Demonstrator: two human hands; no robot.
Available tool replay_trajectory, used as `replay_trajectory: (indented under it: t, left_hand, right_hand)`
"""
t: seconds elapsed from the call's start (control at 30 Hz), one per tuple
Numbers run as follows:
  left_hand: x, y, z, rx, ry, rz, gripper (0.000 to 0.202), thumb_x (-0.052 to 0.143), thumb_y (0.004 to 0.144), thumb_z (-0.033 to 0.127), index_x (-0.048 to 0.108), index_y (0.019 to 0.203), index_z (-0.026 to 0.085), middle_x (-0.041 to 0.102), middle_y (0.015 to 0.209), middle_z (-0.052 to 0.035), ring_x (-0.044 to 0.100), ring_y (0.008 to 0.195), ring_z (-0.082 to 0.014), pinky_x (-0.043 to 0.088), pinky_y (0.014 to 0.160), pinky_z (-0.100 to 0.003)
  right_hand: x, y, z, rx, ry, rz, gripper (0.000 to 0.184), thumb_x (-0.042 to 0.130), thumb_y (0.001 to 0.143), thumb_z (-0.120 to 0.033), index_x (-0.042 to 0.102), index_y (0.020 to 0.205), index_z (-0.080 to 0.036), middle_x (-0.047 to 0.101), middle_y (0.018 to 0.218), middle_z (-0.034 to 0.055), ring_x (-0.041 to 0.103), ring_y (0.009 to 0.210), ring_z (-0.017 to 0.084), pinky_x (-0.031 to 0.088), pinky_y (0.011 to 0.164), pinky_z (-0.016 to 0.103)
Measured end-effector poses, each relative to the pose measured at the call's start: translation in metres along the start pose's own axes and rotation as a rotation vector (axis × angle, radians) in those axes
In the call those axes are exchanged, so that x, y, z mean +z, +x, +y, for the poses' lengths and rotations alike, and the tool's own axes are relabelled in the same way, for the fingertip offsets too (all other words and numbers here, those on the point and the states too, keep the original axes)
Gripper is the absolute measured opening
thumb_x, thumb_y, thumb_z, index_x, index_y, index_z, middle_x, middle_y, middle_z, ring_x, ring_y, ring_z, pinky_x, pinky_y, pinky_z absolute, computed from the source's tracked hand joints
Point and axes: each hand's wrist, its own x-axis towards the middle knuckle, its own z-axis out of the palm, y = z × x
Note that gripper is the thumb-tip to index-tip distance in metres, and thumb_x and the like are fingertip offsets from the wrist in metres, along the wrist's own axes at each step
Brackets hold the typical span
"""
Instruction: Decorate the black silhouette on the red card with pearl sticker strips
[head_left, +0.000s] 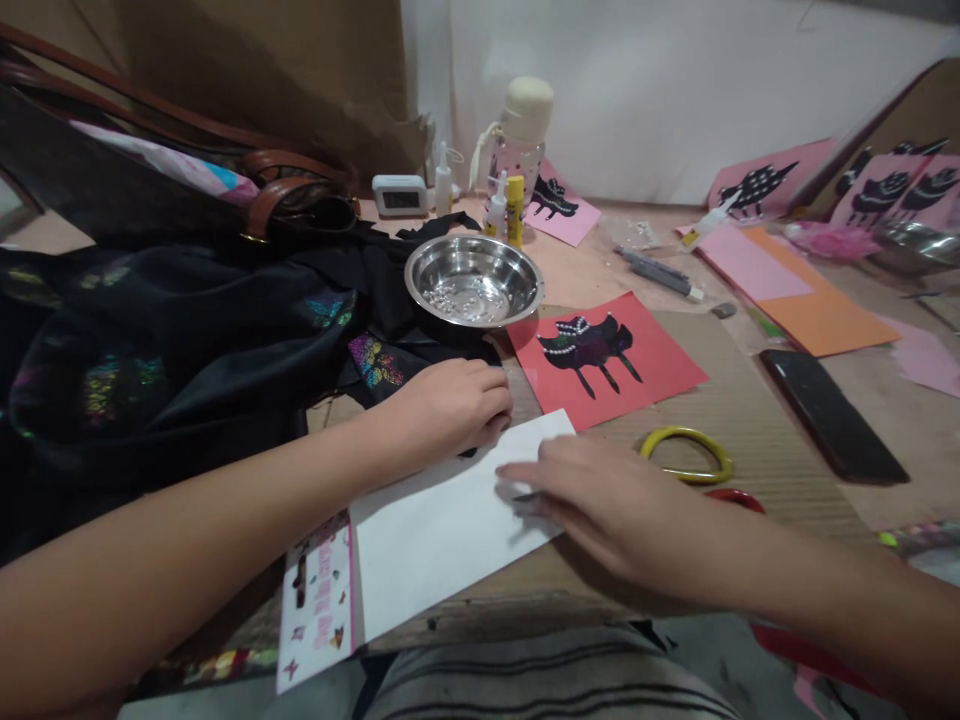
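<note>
A white sheet lies slanted at the table's front edge, beside a header card with pink lettering and a hang slot. My left hand rests at the sheet's upper edge with its fingers curled under; what they hold, if anything, is hidden. My right hand is over the sheet's right part, its index finger stretched out onto the paper. A dark sliver under that finger is too unclear to name. Just beyond the hands is a red card with a black, bead-trimmed cut-out shape.
A steel bowl holds small beads. Scissors with yellow and red handles lie by my right wrist, near a black phone. Black fabric covers the left. Glue bottles, a water bottle and coloured paper stand or lie behind.
</note>
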Motion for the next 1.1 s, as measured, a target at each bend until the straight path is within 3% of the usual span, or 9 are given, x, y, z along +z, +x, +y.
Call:
replay_trajectory:
  t: [0.13, 0.3, 0.43, 0.57, 0.73, 0.87, 0.97, 1.1]
  left_hand:
    - [0.000, 0.001, 0.000, -0.002, 0.002, -0.001, 0.021, 0.054, 0.094, 0.018, 0.073, 0.089, 0.013, 0.072, 0.091, -0.0078, 0.064, 0.081, -0.0211, 0.048, 0.072, -0.034]
    - [0.001, 0.000, -0.001, -0.002, 0.006, 0.005, 0.018, 0.056, 0.092, 0.018, 0.073, 0.086, 0.013, 0.071, 0.089, -0.0077, 0.063, 0.079, -0.0214, 0.048, 0.072, -0.034]
    - [0.001, 0.000, 0.000, -0.004, 0.015, 0.015, 0.017, 0.056, 0.091, 0.016, 0.072, 0.085, 0.013, 0.070, 0.089, -0.0080, 0.062, 0.080, -0.0212, 0.048, 0.074, -0.033]
    - [0.001, 0.000, 0.000, -0.008, 0.018, 0.020, 0.015, 0.058, 0.089, 0.015, 0.072, 0.086, 0.013, 0.070, 0.089, -0.0081, 0.063, 0.080, -0.0210, 0.048, 0.073, -0.033]
    - [-0.001, 0.000, 0.001, -0.010, 0.023, 0.021, 0.014, 0.058, 0.088, 0.014, 0.072, 0.088, 0.014, 0.071, 0.090, -0.0077, 0.064, 0.082, -0.0206, 0.048, 0.075, -0.032]
    - [-0.002, 0.000, 0.001, -0.007, 0.027, 0.012, 0.014, 0.059, 0.088, 0.014, 0.073, 0.091, 0.013, 0.071, 0.092, -0.0080, 0.064, 0.082, -0.0206, 0.048, 0.074, -0.031]
    - [-0.002, 0.001, 0.000, -0.008, 0.029, 0.006, 0.015, 0.058, 0.089, 0.015, 0.073, 0.090, 0.013, 0.071, 0.090, -0.0074, 0.064, 0.080, -0.0203, 0.047, 0.072, -0.031]
    - [-0.002, 0.002, 0.002, -0.021, 0.026, -0.004, 0.015, 0.059, 0.088, 0.015, 0.074, 0.088, 0.013, 0.071, 0.089, -0.0079, 0.064, 0.080, -0.0214, 0.047, 0.072, -0.032]
  right_hand:
    - [0.014, 0.004, -0.027, -0.271, 0.039, -0.188, 0.040, 0.058, 0.088, -0.014, 0.057, 0.127, -0.024, 0.066, 0.081, -0.0024, 0.053, 0.068, 0.016, 0.032, 0.061, 0.030]
    - [0.020, 0.021, -0.036, -0.347, 0.019, -0.217, 0.048, 0.055, 0.091, -0.013, 0.051, 0.137, -0.027, 0.065, 0.083, -0.0024, 0.052, 0.070, 0.017, 0.029, 0.059, 0.031]
    - [0.020, 0.031, -0.041, -0.422, -0.046, -0.225, 0.027, 0.054, 0.093, -0.010, 0.062, 0.117, -0.020, 0.065, 0.083, -0.0014, 0.051, 0.070, 0.016, 0.031, 0.060, 0.032]
    - [0.024, 0.032, -0.053, -0.430, -0.179, -0.210, 0.009, 0.056, 0.091, -0.011, 0.062, 0.097, -0.017, 0.066, 0.084, 0.0011, 0.053, 0.070, 0.018, 0.029, 0.056, 0.034]
    - [0.037, 0.035, -0.060, -0.342, -0.225, -0.207, 0.013, 0.054, 0.092, -0.007, 0.061, 0.102, -0.012, 0.069, 0.084, 0.0056, 0.060, 0.072, 0.020, 0.035, 0.058, 0.032]
    - [0.025, 0.017, -0.061, -0.115, 0.060, -0.173, 0.025, 0.058, 0.083, -0.006, 0.062, 0.103, -0.019, 0.071, 0.085, 0.0007, 0.062, 0.074, 0.016, 0.043, 0.065, 0.027]
    - [0.002, -0.028, -0.057, 0.114, 0.269, -0.046, 0.027, 0.051, 0.083, -0.001, 0.061, 0.095, -0.023, 0.070, 0.085, -0.0032, 0.062, 0.074, 0.012, 0.046, 0.068, 0.023]
    - [-0.009, -0.113, -0.038, 0.379, 0.284, 0.039, 0.015, 0.053, 0.093, -0.020, 0.062, 0.083, -0.024, 0.067, 0.073, -0.0005, 0.062, 0.065, 0.015, 0.051, 0.060, 0.024]
